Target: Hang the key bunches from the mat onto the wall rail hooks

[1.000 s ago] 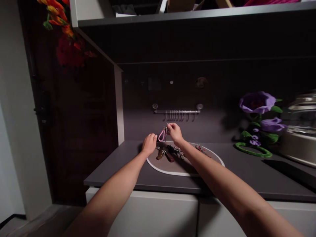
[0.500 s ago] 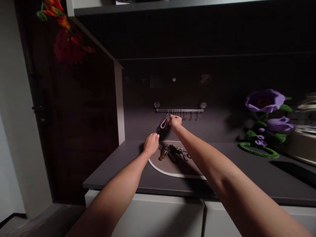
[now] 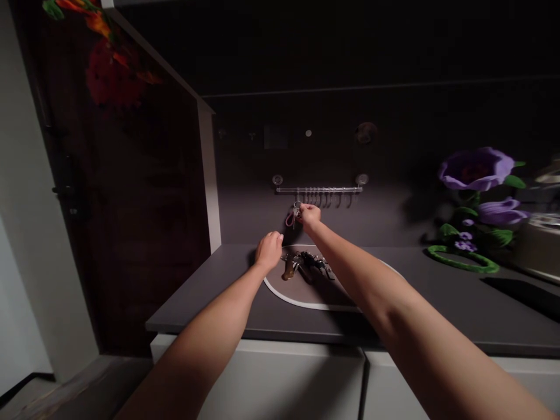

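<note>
Just below a clear rail with hooks [image 3: 320, 190] on the back wall, my right hand [image 3: 310, 215] pinches a bunch of keys [image 3: 296, 211]. A pink strap loop [image 3: 289, 219] hangs with the ring of these keys. Lower and to the left, my left hand [image 3: 268, 249] hovers by the mat's left edge, its fingers curled in. Whether anything is inside those fingers is hidden. On the brown mat with a white rim [image 3: 301, 303] lies a pile of keys and key fobs [image 3: 306, 265], partly shaded by my right arm. A brown fob [image 3: 288, 269] is at the pile's left.
Purple felt flowers [image 3: 476, 169] with a green ring base [image 3: 464, 262] stand on the dark counter [image 3: 210, 297] at the right. A pale appliance [image 3: 542, 251] is beyond them. An overhead cabinet [image 3: 328, 46] spans the top. A dark door [image 3: 144, 204] is at the left.
The view has tilted slightly downward. My right hand still holds the keys close under the rail, and they have turned a little. My left hand has hardly moved.
</note>
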Tool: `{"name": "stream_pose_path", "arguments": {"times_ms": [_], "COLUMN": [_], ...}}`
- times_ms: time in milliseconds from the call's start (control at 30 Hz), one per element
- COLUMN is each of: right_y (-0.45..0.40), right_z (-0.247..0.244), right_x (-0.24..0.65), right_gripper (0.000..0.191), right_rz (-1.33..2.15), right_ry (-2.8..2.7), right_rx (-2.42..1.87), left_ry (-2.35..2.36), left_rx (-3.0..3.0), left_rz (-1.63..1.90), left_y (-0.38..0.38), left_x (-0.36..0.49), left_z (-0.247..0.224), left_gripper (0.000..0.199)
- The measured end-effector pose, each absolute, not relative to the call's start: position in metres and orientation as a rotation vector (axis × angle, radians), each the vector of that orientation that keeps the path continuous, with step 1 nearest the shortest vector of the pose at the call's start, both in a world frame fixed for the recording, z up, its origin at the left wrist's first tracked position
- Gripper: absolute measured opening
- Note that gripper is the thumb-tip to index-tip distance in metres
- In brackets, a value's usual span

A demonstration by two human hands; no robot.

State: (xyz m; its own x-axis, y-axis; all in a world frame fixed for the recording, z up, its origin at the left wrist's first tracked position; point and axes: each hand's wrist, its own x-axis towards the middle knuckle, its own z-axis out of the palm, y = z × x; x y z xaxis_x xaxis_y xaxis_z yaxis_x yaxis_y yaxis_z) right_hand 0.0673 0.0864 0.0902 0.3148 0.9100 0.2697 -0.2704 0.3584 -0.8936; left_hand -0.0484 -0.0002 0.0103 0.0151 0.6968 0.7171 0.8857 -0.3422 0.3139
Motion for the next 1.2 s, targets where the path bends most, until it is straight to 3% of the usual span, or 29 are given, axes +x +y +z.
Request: {"name": "stream_pose_path", "arguments": {"times_ms": [333, 800, 1200], "right_y": [0.107, 0.085, 0.035], "right_z": [0.080, 0.081, 0.071], "right_x": [0.080, 0.098, 0.105], "right_gripper": [0.014, 0.030, 0.020], "right_rz": [0.628, 0.746, 0.919], "right_ry": [-1.124, -1.248, -1.295], "right_rx": [-0.961, -0.966, -0.874], "left_ry": [-1.649, -1.622, -1.553], "left_rx": [-2.104, -2.231, -2.310], "left_rz": [-1.181, -1.237, -1.334], "left_y": [0.003, 0.006, 0.004], "left_x": [-0.050, -0.055, -0.055], "left_z": [0.007, 0.004, 0.005], "left_gripper": [0.028, 0.025, 0.021]}}
